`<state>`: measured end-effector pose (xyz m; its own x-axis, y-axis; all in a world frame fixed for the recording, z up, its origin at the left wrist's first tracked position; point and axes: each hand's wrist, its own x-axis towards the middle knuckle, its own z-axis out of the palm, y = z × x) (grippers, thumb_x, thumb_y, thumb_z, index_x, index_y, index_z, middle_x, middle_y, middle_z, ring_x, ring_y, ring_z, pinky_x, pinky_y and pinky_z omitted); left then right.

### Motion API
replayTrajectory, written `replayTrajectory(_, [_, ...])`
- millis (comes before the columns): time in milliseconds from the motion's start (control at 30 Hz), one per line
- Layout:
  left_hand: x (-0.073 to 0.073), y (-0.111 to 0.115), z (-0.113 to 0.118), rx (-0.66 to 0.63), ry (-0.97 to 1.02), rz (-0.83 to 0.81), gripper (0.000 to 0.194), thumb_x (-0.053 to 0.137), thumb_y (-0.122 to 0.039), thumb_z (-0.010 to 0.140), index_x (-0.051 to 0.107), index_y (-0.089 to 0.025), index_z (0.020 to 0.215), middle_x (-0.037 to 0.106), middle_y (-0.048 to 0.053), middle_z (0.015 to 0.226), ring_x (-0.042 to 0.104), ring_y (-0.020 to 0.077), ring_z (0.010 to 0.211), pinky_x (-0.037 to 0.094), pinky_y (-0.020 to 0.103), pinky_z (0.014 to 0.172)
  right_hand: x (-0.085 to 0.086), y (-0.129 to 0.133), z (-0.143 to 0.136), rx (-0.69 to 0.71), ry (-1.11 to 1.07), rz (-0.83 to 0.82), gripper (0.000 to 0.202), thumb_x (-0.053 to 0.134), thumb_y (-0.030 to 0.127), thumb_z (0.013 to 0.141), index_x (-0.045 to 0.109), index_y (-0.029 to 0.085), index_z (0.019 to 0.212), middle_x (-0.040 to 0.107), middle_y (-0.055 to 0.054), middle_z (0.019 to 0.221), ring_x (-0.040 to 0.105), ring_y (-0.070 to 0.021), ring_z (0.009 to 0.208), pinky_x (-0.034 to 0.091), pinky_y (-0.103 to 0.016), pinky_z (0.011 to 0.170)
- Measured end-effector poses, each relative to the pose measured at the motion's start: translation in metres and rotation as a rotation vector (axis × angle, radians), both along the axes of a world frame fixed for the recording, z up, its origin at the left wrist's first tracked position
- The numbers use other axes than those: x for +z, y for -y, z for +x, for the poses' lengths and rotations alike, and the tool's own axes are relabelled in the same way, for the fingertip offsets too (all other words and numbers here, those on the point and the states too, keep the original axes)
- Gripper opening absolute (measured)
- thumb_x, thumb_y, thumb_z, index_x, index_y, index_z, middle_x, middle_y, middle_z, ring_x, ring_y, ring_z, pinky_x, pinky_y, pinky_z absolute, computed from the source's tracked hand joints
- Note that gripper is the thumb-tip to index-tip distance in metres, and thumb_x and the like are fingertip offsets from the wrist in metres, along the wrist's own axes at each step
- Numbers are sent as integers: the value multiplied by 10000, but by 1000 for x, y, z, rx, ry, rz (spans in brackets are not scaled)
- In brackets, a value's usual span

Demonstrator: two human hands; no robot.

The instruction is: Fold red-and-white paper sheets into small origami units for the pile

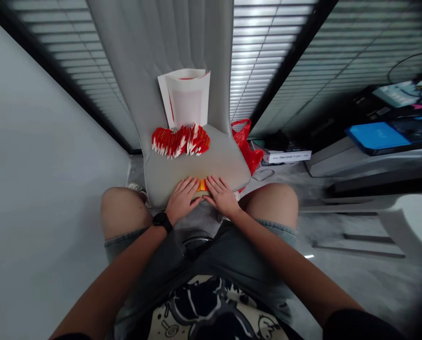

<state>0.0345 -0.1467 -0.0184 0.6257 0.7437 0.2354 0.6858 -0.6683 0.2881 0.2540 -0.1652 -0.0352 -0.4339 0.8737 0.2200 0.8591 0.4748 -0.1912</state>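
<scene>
On the head view, we've got both palms down: our left hand [180,200] and right hand [222,196] lie flat on the gray seat [219,158], fingers straight and close together, thumbs spread. Right between the fingertips we have the orange-yellow piece [202,184], touched at either end. Beyond the fingers, there's our row of folded red papers [177,140]; farther out, white sheets [189,101] stand against the backrest [182,38]. Right of the fingers, we spot a red bag [248,151].
</scene>
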Motion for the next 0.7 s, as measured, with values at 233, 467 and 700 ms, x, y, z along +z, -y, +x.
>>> replayTrajectory(233, [5, 6, 4, 83, 86, 50, 401, 579, -358, 959, 622, -156, 1304, 627, 153, 1327, 507, 312, 1313, 362, 483, 1135, 9, 3, -6, 25, -26, 82, 354, 458, 235, 1028, 644, 149, 1317, 659, -137, 1343, 597, -277, 1252, 397, -456, 1129])
replayTrajectory(467, [28, 10, 4, 120, 103, -59, 283, 549, -341, 987, 668, -221, 1214, 735, 110, 1017, 628, 270, 1003, 423, 416, 912, 17, 4, 1, -101, -616, -217, 256, 597, 388, 968, 706, 192, 1091, 751, -89, 982, 689, -212, 906, 517, -357, 906])
replayTrajectory(700, [8, 12, 10, 276, 559, -573, 272, 626, -401, 911, 686, -204, 1089, 737, 49, 970, 672, 194, 834, 493, 297, 765, 18, 0, 3, -204, -1157, -611, 358, 723, 518, 792, 733, 199, 955, 738, -33, 908, 655, -173, 821, 501, -302, 799])
